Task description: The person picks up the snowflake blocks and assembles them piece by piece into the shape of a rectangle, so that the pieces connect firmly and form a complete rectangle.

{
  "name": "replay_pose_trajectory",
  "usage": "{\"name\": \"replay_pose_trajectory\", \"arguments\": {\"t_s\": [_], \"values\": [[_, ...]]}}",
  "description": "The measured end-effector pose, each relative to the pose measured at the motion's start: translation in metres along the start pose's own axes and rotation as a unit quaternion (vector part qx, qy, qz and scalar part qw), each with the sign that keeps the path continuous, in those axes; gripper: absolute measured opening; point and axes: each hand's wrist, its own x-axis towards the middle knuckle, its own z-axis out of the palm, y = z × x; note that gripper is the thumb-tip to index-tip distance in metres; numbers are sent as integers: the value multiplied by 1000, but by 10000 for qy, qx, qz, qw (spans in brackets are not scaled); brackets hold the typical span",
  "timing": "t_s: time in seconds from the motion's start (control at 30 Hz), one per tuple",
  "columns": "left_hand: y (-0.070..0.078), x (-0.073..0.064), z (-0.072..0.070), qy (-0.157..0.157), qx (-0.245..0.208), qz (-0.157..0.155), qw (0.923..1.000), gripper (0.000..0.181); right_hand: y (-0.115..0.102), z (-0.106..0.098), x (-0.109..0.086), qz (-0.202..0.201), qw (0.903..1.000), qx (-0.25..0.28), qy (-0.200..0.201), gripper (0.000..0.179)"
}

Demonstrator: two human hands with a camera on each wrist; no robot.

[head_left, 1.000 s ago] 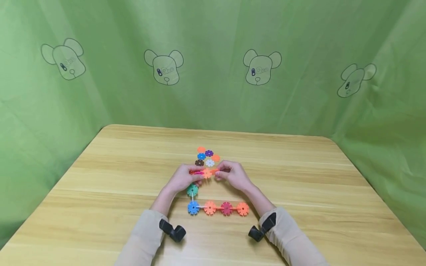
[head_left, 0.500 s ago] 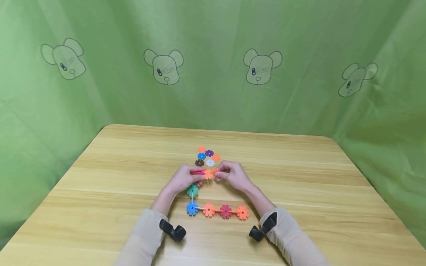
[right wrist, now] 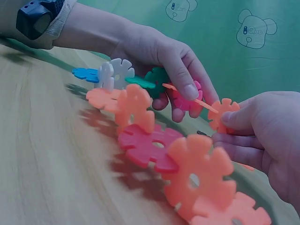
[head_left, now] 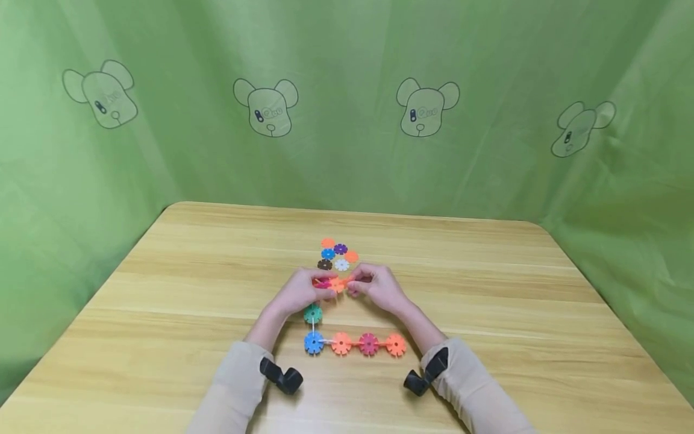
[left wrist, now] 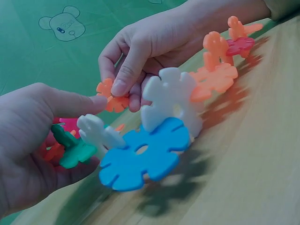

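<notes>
My left hand (head_left: 297, 292) grips a chain of slotted flower-shaped discs by a pink disc (right wrist: 193, 97) near its far end. My right hand (head_left: 384, 288) pinches an orange disc (right wrist: 223, 115) between thumb and fingers. Another orange disc (right wrist: 205, 106), seen edge-on in the right wrist view, stands between the pink one and the pinched one. From the left hand the chain runs toward the person through a green disc (head_left: 312, 313) to a blue corner disc (head_left: 313, 343). There it turns right along a row with orange and red discs (head_left: 368, 344), joined by upright discs.
Beyond the hands lie several loose discs, among them a brown one (head_left: 325, 264), a white one (head_left: 342, 264), a purple one (head_left: 340, 248) and a blue one (head_left: 328, 254). The wooden table (head_left: 488, 289) is backed by a green curtain (head_left: 347, 169).
Both hands keep nearly the same place, with the orange disc between them tilting slightly. The chain's near row has shifted a little toward the person.
</notes>
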Motion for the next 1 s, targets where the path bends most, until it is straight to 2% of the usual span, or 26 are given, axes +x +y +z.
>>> {"name": "replay_pose_trajectory", "arguments": {"t_s": [0.2,0.43,0.53,0.67,0.77,0.9,1.0], "values": [[1,0,1,83,156,1,9998,45,-1,0,0,197,9997,-136,-20,7],[0,0,1,131,266,7,9996,43,4,-12,2,234,9982,-19,-547,19],[-2,0,-1,132,274,-19,9995,43,6,-20,4,243,9978,29,-618,28],[-4,-1,-3,133,376,-15,9992,42,5,-31,9,302,9985,-78,-440,34],[-6,0,-4,159,474,9,9987,42,-3,-39,15,413,9986,-210,-237,35],[-7,0,-6,156,466,-11,9988,43,0,-46,32,587,9970,-497,-37,37],[-7,0,-7,147,458,6,9988,43,12,-47,46,662,9949,-766,28,39]]}}
